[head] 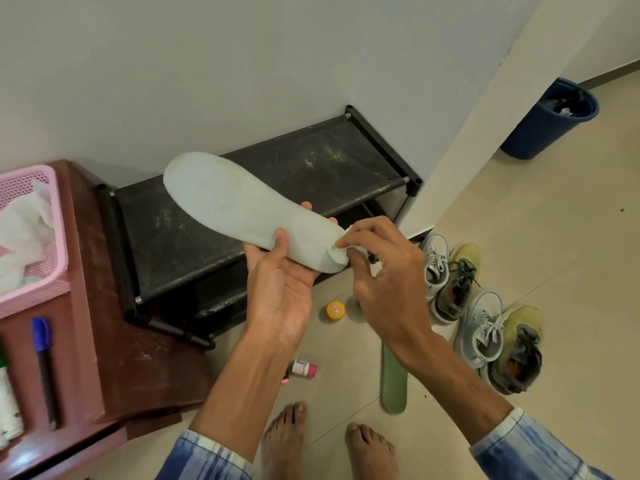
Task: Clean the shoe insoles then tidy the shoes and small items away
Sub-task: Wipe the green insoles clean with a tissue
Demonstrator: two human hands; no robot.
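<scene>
We hold the pale insole (239, 206) in the air above the black shoe rack (311, 157). Our left hand (277, 289) carries it from below, near the heel. The thumb is bent over the near edge and presses on the top side, and two fingertips show at the far edge. The insole is long and flat, rounded at the toe. Its surface is fine and fuzzy, pale grey-green, with some faint stains. Our right hand (384, 271) pinches a small crumpled white wipe (358, 250) between thumb and forefinger and holds it against the heel end of the insole. Its other fingers are loosely bent and hold nothing.

The top shelf of the rack is dark fabric, dusty and marked, stretched between black tubes. On the smooth beige floor (519, 220), at the right, stand two pale grey sneakers (481, 327) with laces and two olive sneakers (519, 355) with yellowish toes, side by side. A green insole (393, 382), thin and flat, lies just beside them. A round yellow cap (335, 310) and a small bottle (303, 368) with a pink cap are on the floor near the rack.

At the left, a pink basket (60, 237) of plastic mesh holds crumpled white tissues. It stands on a brown plastic stool (114, 341), where a marker (43, 341) with a blue cap also lies. A round blue bin (540, 133) stands well apart at the right.
</scene>
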